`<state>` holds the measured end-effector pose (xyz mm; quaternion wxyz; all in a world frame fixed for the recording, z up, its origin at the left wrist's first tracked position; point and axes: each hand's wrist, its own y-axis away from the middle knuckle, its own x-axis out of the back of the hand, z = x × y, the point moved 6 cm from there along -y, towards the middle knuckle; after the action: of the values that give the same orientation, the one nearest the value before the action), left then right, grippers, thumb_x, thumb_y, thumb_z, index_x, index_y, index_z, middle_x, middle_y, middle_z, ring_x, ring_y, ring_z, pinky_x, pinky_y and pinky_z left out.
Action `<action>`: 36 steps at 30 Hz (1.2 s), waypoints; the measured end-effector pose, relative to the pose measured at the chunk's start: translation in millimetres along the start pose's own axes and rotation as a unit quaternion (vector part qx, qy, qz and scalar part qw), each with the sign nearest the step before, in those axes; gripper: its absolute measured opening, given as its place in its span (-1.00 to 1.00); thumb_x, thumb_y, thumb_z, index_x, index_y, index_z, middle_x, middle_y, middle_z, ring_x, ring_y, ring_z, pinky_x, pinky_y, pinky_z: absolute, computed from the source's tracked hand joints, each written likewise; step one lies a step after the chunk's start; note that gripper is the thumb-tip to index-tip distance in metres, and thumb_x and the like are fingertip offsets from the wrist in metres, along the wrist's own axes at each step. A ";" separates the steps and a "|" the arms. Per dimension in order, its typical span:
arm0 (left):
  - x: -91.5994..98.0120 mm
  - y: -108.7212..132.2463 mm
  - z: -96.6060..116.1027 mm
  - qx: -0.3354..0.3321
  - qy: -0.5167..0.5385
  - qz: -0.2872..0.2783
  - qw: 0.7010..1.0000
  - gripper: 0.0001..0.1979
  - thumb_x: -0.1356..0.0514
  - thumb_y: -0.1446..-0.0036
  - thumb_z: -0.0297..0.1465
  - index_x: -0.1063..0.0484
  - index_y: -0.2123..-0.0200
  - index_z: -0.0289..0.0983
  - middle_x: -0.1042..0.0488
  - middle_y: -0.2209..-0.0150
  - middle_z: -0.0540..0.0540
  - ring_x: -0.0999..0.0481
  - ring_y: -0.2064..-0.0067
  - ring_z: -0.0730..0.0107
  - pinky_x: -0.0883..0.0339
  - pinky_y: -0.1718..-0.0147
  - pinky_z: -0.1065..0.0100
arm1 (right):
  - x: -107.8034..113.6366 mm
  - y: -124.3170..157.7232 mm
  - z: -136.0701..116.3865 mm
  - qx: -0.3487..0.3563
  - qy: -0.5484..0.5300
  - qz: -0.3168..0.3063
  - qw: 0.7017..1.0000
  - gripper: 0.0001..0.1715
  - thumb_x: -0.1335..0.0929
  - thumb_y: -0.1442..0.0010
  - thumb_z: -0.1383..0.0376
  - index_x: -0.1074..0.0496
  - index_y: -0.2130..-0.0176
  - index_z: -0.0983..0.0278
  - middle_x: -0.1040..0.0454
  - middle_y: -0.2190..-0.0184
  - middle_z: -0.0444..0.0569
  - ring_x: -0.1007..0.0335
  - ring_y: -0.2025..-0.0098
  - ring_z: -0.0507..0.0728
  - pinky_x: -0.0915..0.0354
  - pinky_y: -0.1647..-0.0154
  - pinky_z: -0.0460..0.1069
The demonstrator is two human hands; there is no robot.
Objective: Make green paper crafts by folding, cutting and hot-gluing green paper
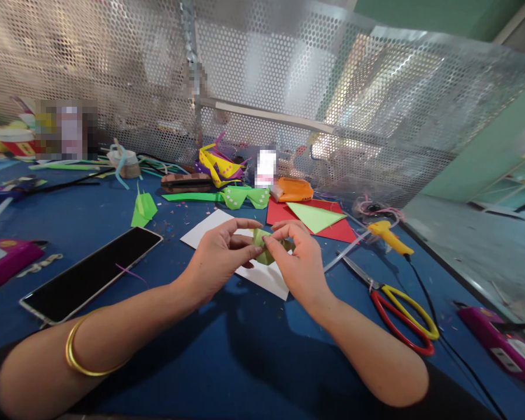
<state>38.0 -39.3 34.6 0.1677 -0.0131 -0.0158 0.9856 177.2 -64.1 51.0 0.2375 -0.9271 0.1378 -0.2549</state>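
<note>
Both hands, left and right, pinch a green paper between fingertips, above a white sheet.

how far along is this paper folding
Done: a dotted green bow lies at the back of the table. In hand: left hand and right hand pinch a small folded green paper over a white sheet. Left, seemingly: a green triangle sits untouched on red paper.
</note>
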 end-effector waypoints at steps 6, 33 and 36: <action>-0.6 0.3 -0.2 0.003 0.005 0.003 1.000 -0.60 -0.34 0.04 -0.39 -0.42 0.09 -0.29 -0.57 0.46 0.00 -0.51 0.44 0.40 -0.37 0.45 0.40 | -1.4 0.8 0.7 -0.024 -0.016 -0.016 0.999 -0.84 -0.36 -0.14 0.28 -0.35 0.46 0.22 -0.47 0.29 -0.05 -0.38 0.19 0.13 -0.24 0.23 0.01; 3.8 -1.0 -0.3 0.003 0.035 -0.002 0.999 -0.62 -0.35 0.02 -0.31 -0.48 0.12 -0.33 -0.52 0.51 0.01 -0.45 0.48 0.46 -0.33 0.49 0.45 | 3.2 -5.9 1.5 -0.073 -0.060 -0.068 0.993 -0.91 -0.35 -0.13 0.31 -0.40 0.28 0.24 -0.51 0.37 -0.07 -0.42 0.32 0.09 -0.33 0.31 -0.02; 4.1 -0.6 -0.5 0.004 0.032 -0.001 0.999 -0.61 -0.36 0.03 -0.31 -0.48 0.12 -0.33 -0.51 0.52 0.01 -0.45 0.48 0.45 -0.32 0.48 0.45 | 2.9 -5.2 1.4 -0.069 -0.059 -0.069 0.994 -0.91 -0.35 -0.12 0.32 -0.40 0.28 0.24 -0.52 0.36 -0.06 -0.42 0.31 0.09 -0.33 0.28 0.00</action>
<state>34.3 -37.3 34.0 0.1690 -0.0438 -0.0066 0.9846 181.0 -60.2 53.8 0.1629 -0.9619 0.0764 -0.2057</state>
